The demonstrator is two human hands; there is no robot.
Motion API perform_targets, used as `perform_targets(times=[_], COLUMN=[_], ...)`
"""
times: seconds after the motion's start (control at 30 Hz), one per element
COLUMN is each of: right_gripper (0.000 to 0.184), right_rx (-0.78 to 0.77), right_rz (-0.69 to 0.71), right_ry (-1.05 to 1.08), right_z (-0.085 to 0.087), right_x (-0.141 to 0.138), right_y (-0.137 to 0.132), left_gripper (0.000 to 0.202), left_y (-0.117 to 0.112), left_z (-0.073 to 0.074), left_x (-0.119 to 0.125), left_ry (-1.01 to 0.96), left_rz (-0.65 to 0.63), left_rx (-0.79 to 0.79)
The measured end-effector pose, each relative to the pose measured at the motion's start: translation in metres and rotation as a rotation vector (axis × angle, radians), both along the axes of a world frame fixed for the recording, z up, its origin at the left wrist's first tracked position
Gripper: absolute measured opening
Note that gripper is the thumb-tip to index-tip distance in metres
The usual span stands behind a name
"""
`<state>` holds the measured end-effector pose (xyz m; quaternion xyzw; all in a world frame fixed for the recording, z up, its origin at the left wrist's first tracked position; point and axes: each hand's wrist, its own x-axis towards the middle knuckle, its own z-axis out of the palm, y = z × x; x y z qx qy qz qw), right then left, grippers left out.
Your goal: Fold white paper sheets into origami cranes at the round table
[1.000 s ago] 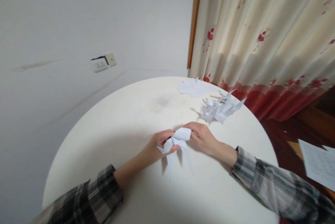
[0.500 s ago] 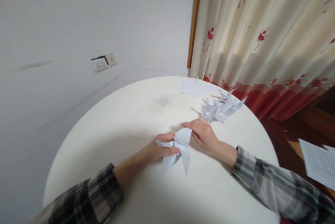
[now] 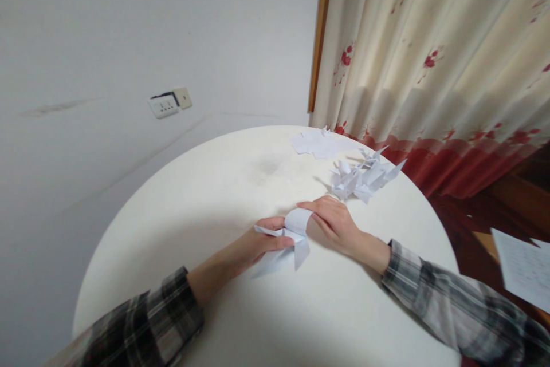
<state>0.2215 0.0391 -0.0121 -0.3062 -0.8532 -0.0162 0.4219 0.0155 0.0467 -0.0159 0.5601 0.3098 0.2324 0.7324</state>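
A white folded paper crane (image 3: 299, 223) is held between my hands over the round white table (image 3: 172, 206). My left hand (image 3: 258, 241) pinches its body, with the thumb on top and the fingers behind. Pointed paper parts stick out below and to the left of that thumb. My right hand (image 3: 335, 221) grips the edge of the curved upper wing, thumb and fingers closed on it. Beyond my right hand lies a pile of folded paper cranes (image 3: 361, 178).
Flat white paper sheets (image 3: 318, 143) lie at the table's far edge. Behind are a wall with a socket (image 3: 163, 106) and a floral curtain (image 3: 421, 69). Printed sheets (image 3: 519, 264) rest on a lower wooden surface at the right.
The paper crane has tilted in my hands; its lower points have swung up and left. The upper wing looks more curved. Both hands keep nearly the same place.
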Motion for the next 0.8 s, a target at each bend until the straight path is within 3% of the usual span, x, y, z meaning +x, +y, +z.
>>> perform_targets(times=[0.5, 0.8], right_gripper=[0.017, 0.015], right_rx=[0.095, 0.135], right_rz=[-0.003, -0.099], right_ry=[-0.007, 0.005], right_z=[-0.0039, -0.0007], right_x=[0.0039, 0.0036], right_y=[0.0035, 0.0], left_gripper=[0.052, 0.05], left_y=[-0.003, -0.0037], left_z=[0.0043, 0.0065], left_x=[0.0014, 0.0011], left_ry=[0.019, -0.003], left_rz=[0.02, -0.001], left_rx=[-0.054, -0.056])
